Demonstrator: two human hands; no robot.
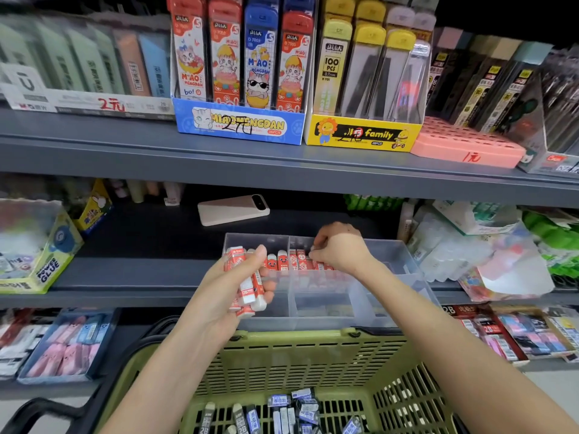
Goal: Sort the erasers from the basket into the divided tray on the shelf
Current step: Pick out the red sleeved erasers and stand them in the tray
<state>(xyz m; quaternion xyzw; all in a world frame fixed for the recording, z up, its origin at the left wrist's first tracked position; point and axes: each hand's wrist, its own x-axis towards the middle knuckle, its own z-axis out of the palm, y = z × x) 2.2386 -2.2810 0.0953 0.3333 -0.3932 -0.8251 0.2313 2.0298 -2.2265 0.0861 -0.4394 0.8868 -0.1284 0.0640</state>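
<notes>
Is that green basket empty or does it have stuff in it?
Not empty: a scatter of black-and-blue wrapped erasers lies on the bottom of the basket.

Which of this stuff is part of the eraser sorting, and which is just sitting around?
Job: left hand, right hand, red erasers, clear tray, green basket, dark erasers.
Lying about: pink phone, glue box, lead refill boxes.

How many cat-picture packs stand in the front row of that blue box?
4, left to right in the blue box: red pack, second red pack, blue pack, last red pack. More rows behind are partly hidden.
</notes>
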